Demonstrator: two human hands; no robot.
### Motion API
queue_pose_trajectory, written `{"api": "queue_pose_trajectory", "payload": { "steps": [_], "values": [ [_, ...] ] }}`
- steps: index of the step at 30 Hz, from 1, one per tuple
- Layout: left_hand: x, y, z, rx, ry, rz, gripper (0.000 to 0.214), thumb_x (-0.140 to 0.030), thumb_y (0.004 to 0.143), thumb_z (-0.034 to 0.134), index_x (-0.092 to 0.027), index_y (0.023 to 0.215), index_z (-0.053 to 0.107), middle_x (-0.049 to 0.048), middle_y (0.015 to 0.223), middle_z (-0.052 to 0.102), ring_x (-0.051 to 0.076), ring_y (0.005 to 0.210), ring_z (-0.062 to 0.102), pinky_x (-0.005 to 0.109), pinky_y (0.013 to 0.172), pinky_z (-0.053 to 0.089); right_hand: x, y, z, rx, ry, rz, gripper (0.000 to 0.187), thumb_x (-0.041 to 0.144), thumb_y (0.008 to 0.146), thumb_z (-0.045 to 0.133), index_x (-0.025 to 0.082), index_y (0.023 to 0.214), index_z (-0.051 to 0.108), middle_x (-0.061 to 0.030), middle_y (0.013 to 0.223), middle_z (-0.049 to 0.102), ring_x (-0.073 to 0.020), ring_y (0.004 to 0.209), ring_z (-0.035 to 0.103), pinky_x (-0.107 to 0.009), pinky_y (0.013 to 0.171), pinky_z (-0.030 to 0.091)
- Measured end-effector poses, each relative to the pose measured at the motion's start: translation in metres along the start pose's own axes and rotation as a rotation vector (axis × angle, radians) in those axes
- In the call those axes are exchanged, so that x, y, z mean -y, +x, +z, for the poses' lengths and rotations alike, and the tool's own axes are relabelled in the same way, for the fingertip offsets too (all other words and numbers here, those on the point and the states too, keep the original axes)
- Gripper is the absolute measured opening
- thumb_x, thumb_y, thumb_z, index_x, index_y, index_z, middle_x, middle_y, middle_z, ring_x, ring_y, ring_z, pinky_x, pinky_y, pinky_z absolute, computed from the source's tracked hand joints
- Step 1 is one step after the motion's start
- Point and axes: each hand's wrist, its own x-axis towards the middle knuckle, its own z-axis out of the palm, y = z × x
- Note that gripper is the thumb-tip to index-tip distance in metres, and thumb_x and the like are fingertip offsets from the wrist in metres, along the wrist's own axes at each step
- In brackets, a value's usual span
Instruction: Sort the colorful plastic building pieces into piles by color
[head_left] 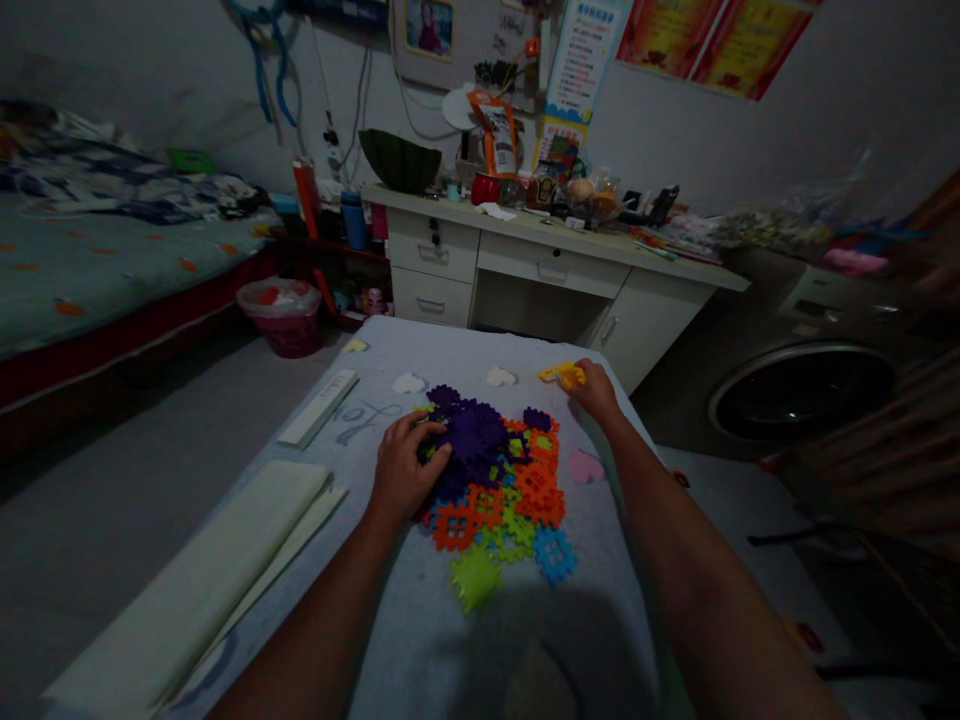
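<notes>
A pile of flat plastic interlocking tiles (501, 478) in purple, orange, green and blue lies on the grey-blue cloth-covered table (450, 640). My left hand (405, 470) rests on the left side of the pile, fingers curled onto purple pieces. My right hand (596, 392) reaches to the far right edge of the table and is closed on a yellow tile (562, 375). A single lime-green tile (475, 578) and a blue tile (555, 555) lie at the near edge of the pile.
A folded pale cloth (202, 580) and a long white box (319, 405) lie on the table's left. A white desk (547, 265) with clutter stands behind, a bed (97, 270) at left, a pink bin (285, 315), a washing machine (810, 370) at right.
</notes>
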Motion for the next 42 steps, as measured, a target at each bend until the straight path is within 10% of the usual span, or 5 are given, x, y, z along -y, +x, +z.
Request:
{"api": "queue_pose_trajectory", "payload": {
  "steps": [9,15,23,28,42],
  "values": [
    [-0.001,0.000,-0.002,-0.012,-0.067,-0.004,0.033,-0.048,0.090,0.051,-0.024,0.104,0.069,0.0081,0.125,0.060,0.029,0.122,0.052,0.050,0.108,0.038,0.096,-0.066,-0.016,0.135,0.307,-0.491,0.037,0.011,0.073,0.054,0.021,0.108,0.059,-0.0090,0.108,0.060,-0.0247,0.105,0.056,-0.040,0.096,0.046],
    [-0.001,0.000,-0.005,-0.023,-0.091,0.031,0.039,-0.048,0.094,0.042,-0.024,0.111,0.067,0.0076,0.128,0.059,0.027,0.124,0.050,0.048,0.110,0.036,0.142,-0.097,-0.027,0.404,0.445,-0.748,0.064,0.043,0.079,0.072,0.022,0.135,0.051,-0.0118,0.132,0.055,-0.0249,0.121,0.052,-0.042,0.104,0.042],
    [-0.004,-0.001,-0.003,0.011,0.007,0.050,0.033,-0.049,0.086,0.059,-0.024,0.106,0.068,0.0086,0.127,0.060,0.030,0.124,0.050,0.052,0.108,0.037,0.061,-0.002,-0.007,0.070,0.191,-0.135,0.030,0.038,0.086,0.060,0.018,0.108,0.066,-0.0124,0.114,0.065,-0.0262,0.112,0.057,-0.041,0.101,0.043],
    [-0.003,-0.001,-0.001,0.008,0.041,0.050,0.029,-0.045,0.084,0.062,-0.025,0.104,0.069,0.0082,0.127,0.059,0.030,0.125,0.049,0.053,0.108,0.038,0.003,0.040,0.017,-0.002,-0.047,0.250,0.057,0.042,0.081,0.065,0.015,0.130,0.053,-0.0185,0.133,0.056,-0.0330,0.126,0.050,-0.047,0.102,0.041],
    [-0.007,-0.001,-0.003,0.014,0.049,0.020,0.027,-0.042,0.081,0.064,-0.026,0.102,0.069,0.0075,0.125,0.060,0.030,0.123,0.049,0.052,0.107,0.039,-0.020,0.046,0.039,0.054,-0.109,0.200,0.053,0.040,0.073,0.070,0.014,0.119,0.061,-0.0214,0.126,0.050,-0.0399,0.123,0.050,-0.051,0.097,0.043]
  ]
}}
